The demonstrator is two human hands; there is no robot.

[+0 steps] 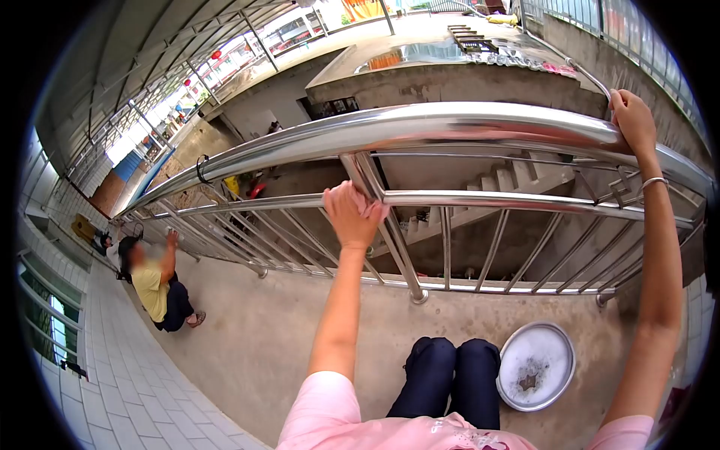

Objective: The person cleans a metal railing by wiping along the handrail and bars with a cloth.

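While clenching pink cloth (364, 204) in the nearer left hand (352, 216), has it against a post (400, 259) slanting down rightward, frame centre; cannot tell whether grasping with right hand (634, 124), upper right, by top rail (480, 121).

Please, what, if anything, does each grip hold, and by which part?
The left grip holds a pink cloth at the post; which part is unclear. The right grip is by the top rail; its hold cannot be told.
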